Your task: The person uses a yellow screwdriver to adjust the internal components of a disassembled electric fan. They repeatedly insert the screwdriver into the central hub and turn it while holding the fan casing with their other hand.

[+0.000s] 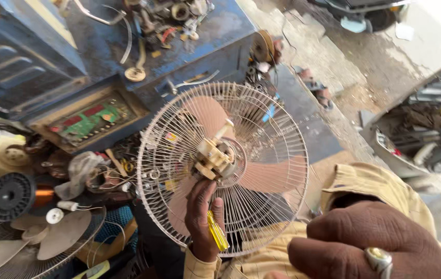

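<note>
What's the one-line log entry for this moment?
left hand: holds yellow-handled screwdriver, at fan motor hub | fan guard: upright | right hand: near camera, empty

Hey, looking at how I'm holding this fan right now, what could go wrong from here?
The left hand props the fan from below while also pinching a yellow screwdriver, so the grip may be weak; the fan could tip onto the cluttered workbench. The beige motor hub looks partly stripped, so loose pieces might drop. The right hand appears off the fan, offering no support.
</note>
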